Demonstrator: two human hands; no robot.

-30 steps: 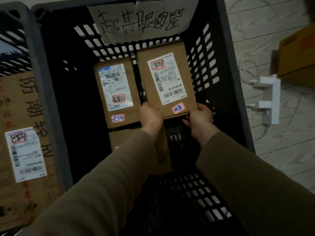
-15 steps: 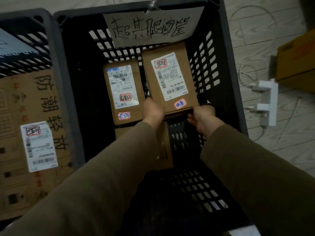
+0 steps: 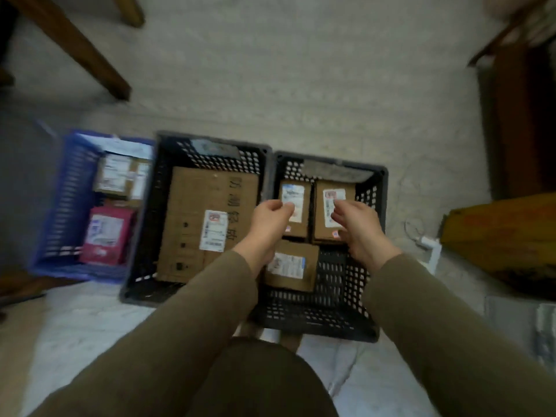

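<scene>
A black slatted crate (image 3: 379, 212) on the floor holds three brown cardboard parcels with white labels: one at the back left (image 3: 302, 227), one at the back right (image 3: 349, 191) and one nearer me (image 3: 307, 260). My left hand (image 3: 269, 219) and my right hand (image 3: 358, 227) hover above the crate with loosely curled fingers, holding nothing. The frame is blurred.
A second black crate (image 3: 144, 224) to the left holds a large flat carton (image 3: 192, 218). Further left a blue crate (image 3: 64, 206) holds a pink parcel (image 3: 105, 236) and a brown one. A yellow box (image 3: 499, 239), a white power strip (image 3: 430, 251) and wooden furniture legs (image 3: 78, 49) surround them.
Both hands have let go of the back right parcel, which now lies in the crate, and have lifted clear. The view has pulled back and up, showing all three crates.
</scene>
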